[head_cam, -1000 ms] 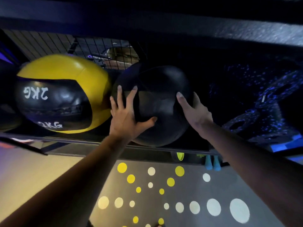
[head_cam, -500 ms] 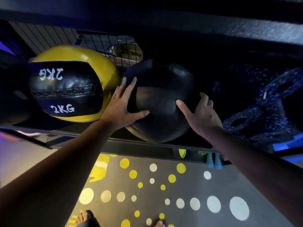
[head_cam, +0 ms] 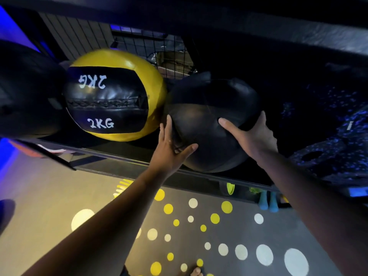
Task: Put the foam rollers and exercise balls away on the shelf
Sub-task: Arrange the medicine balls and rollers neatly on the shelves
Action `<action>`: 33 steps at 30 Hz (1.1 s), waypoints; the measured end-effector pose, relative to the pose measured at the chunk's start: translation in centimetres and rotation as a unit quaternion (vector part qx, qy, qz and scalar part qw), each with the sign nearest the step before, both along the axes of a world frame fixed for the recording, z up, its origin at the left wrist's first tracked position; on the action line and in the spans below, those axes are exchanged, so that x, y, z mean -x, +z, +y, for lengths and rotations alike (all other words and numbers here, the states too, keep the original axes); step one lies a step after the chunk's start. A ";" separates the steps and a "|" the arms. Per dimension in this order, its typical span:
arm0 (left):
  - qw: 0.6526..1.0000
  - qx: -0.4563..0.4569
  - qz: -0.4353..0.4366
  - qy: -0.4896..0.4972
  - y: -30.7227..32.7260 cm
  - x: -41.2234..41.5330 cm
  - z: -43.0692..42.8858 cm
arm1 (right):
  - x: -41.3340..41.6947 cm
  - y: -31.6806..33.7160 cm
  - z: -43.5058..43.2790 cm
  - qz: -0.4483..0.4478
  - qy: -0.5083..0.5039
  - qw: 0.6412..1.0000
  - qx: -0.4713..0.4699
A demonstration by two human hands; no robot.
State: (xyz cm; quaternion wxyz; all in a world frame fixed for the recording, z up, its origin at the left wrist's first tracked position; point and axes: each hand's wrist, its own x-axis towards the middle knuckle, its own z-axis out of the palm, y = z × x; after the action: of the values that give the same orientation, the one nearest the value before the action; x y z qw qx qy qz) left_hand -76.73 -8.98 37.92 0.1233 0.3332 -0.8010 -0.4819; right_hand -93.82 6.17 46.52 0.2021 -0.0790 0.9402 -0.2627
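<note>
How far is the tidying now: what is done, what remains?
Done: the yellow 2KG ball sits on the shelf. In hand: left hand and right hand press the black ball in beside it, overhanging the edge. Left: seating it; no foam rollers show.

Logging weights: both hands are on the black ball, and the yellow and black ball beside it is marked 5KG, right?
Not 5KG: the head view shows the yellow and black ball marked 2KG. The left hand and right hand are on the black ball beside it.
</note>
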 end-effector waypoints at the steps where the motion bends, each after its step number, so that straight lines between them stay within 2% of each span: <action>1: 1.000 -0.009 0.000 -0.001 -0.1 0.1 -0.4 | -0.3 0.0 -0.2 0.000 -0.011 1.000 0.007; 4: 1.000 -0.018 -0.010 -0.023 0.1 0.3 -2.6 | -1.8 0.1 -0.8 0.011 -0.032 0.999 0.009; 6: 0.999 0.029 -0.011 -0.031 0.7 0.6 -4.1 | -3.3 0.2 -1.3 0.040 -0.024 0.999 -0.001; 10: 0.991 0.125 -0.044 0.030 1.9 1.5 -4.4 | -5.8 0.2 -1.5 0.105 0.067 0.992 -0.026; 12: 0.988 0.137 -0.069 0.030 1.9 1.4 -4.7 | -6.4 0.3 -1.2 0.166 0.136 0.974 -0.079; 14: 0.985 0.147 -0.087 0.020 1.7 1.2 -5.4 | -5.8 0.4 -0.5 0.249 0.196 0.938 -0.139; 16: 0.980 0.168 -0.103 0.004 2.1 0.9 -5.9 | -4.1 0.4 0.3 0.331 0.204 0.914 -0.115; 18: 0.976 0.187 -0.112 -0.008 2.8 0.7 -6.2 | -2.8 0.0 0.5 0.363 0.217 0.903 -0.079; 21: 0.969 0.212 -0.126 -0.017 3.7 0.3 -6.6 | -3.4 -1.0 -0.7 0.363 0.323 0.874 -0.019; 23: 0.963 0.241 -0.123 -0.014 4.0 0.0 -7.6 | -4.6 -1.4 -2.3 0.323 0.362 0.874 -0.029; 28: 0.894 0.428 -0.128 0.023 4.6 1.1 -14.8 | -6.0 -2.9 -4.9 0.306 0.318 0.893 -0.087; 30: 0.886 0.437 -0.151 0.027 5.3 2.2 -18.7 | -6.2 -3.5 -5.4 0.311 0.302 0.895 -0.107; 33: 0.854 0.453 -0.255 -0.015 4.6 3.2 -23.1 | -6.4 -4.4 -5.8 0.322 0.289 0.892 -0.129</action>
State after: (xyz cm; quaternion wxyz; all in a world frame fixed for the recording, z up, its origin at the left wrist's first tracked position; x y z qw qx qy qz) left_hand -79.94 -32.06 42.51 0.0449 0.3399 -0.9387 0.0345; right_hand -87.41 0.41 42.09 -0.0366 -0.4010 0.9149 -0.0296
